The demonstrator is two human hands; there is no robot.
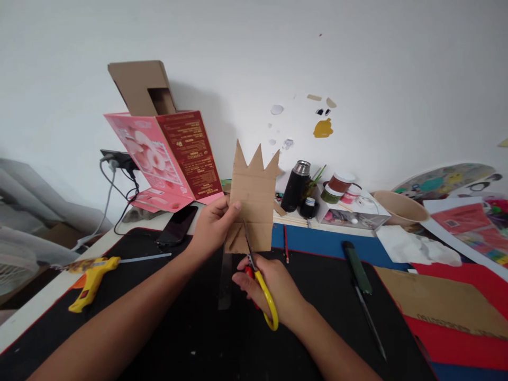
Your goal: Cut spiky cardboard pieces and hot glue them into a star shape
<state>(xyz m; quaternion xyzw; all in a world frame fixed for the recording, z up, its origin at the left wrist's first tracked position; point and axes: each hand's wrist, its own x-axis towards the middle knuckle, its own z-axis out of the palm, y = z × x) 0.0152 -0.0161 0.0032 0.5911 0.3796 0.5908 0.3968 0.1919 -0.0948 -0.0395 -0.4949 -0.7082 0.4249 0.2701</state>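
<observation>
Cardboard (254, 198) in left hand (212, 225); scissors (250, 258) in right hand (278, 288)

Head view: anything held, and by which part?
Left hand holds the cardboard by its left edge, thumb on the face towards the camera. Right hand holds the scissors by the handles.

Shows a brown box (137, 84) atop a pink-and-red carton (189, 156). Includes a black flask (294, 188) near paint jars (339, 183) (brown, green, pink).

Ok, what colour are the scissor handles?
The scissors show one yellow handle loop and one red, best seen in the head view.
</observation>
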